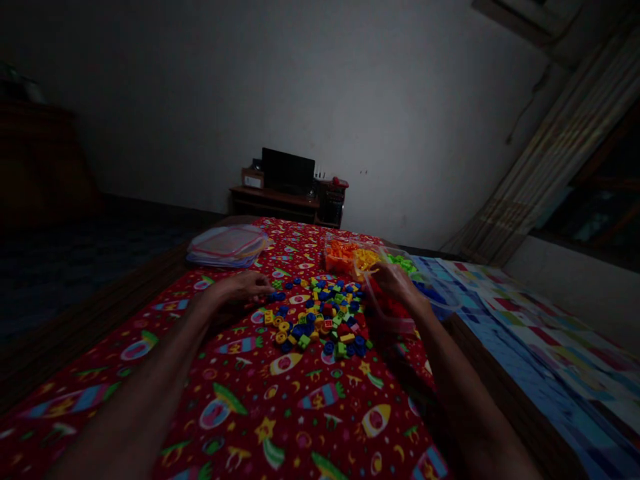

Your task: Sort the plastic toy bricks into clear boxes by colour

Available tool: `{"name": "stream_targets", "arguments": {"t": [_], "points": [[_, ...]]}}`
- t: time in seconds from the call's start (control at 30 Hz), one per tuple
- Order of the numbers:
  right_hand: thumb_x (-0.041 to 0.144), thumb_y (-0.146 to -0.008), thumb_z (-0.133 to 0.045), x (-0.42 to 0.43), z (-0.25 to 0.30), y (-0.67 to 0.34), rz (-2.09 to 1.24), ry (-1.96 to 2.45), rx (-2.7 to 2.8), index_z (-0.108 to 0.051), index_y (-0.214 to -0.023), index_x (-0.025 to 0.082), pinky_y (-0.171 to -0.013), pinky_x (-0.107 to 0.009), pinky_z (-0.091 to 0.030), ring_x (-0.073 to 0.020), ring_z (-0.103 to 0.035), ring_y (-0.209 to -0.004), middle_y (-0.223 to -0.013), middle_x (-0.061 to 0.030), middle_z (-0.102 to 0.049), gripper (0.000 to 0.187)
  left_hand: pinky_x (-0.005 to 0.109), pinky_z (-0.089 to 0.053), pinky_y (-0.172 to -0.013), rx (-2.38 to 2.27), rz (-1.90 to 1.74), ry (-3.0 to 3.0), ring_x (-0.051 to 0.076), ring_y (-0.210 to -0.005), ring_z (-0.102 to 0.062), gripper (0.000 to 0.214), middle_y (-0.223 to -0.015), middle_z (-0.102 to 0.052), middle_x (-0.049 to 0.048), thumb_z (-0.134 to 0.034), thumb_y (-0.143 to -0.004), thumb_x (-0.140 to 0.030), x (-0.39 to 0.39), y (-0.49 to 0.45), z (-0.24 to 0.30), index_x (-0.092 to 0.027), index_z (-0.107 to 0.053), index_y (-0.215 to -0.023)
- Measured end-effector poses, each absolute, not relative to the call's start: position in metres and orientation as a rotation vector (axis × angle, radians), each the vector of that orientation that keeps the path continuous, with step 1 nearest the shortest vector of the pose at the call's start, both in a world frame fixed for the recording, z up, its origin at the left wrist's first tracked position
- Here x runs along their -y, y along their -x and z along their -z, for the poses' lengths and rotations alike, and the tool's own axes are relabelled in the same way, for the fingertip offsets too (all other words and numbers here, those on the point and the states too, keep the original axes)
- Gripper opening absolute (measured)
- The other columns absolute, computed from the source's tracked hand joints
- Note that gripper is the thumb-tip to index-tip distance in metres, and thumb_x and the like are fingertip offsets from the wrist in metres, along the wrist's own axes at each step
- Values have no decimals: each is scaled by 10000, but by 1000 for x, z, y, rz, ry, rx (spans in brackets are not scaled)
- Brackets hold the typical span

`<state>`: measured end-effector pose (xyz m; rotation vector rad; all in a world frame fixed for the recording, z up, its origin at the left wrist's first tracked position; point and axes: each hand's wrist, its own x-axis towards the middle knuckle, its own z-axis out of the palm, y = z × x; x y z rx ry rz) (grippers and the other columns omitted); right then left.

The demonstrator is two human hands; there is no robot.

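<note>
A loose pile of small toy building bricks [325, 320] in blue, yellow, green and red lies on a red patterned cloth [300, 433]. At the pile's left edge is my left hand [243, 287], its fingers curled close to some blue bricks [278, 296]; whether a brick is between them is hidden. My right hand [394, 280] reaches over clear plastic containers, fingers pinched together near the yellow bricks [365, 259]. What it holds, if anything, is too dark to make out. Below that hand stands a container with red bricks [393, 305].
Other containers hold orange bricks [341, 257], green bricks [401, 264] and blue bricks [431, 293]. Stacked plastic lids [227, 245] lie at the far left of the cloth. Behind, a monitor [288, 171] stands on a low desk. Blue checked fabric [520, 360] spreads at right.
</note>
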<state>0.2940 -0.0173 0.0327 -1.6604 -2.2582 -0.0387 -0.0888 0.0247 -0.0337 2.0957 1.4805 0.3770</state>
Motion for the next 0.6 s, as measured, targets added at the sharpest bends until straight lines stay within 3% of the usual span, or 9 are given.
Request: {"name": "stream_targets", "arguments": {"t": [0.17,0.33,0.47,0.6], "points": [[98,-825,-429,7,-26,-238,22,1469,2418,-674,-864,134,-602,-209,-372,-127,-541,-654,-759,-67,-662,251,265,-468,-611,-1556,-374,-2192,239,-740,-646,256,-805,-730,45,-690,-544,-412,-20,61,33,-238,-706,-731],[63,-830,-406,-17,-8,-171,53,1261,2594,-658,-951,99,-661,-220,-391,-128,-542,-723,-861,-95,-662,282,293,-474,-705,-1557,-559,-2305,262,-809,-650,164,-808,-715,61,-662,-570,-242,-17,41,42,-234,-689,-732],[79,-809,-488,-40,7,-128,74,1141,2827,-628,-1066,73,-748,-224,-428,-162,-579,-901,-1046,-147,-650,292,267,-447,-593,-1531,-453,-2283,220,-650,-630,118,-641,-676,7,-609,-573,-224,-18,52,37,-240,-675,-669],[85,-795,-530,-55,15,-110,107,1007,3039,-667,-991,42,-745,-252,-451,-193,-614,-858,-976,-170,-677,243,238,-412,-514,-1618,-305,-2214,196,-620,-609,124,-654,-680,5,-584,-588,-253,-14,63,30,-215,-653,-684]]}}
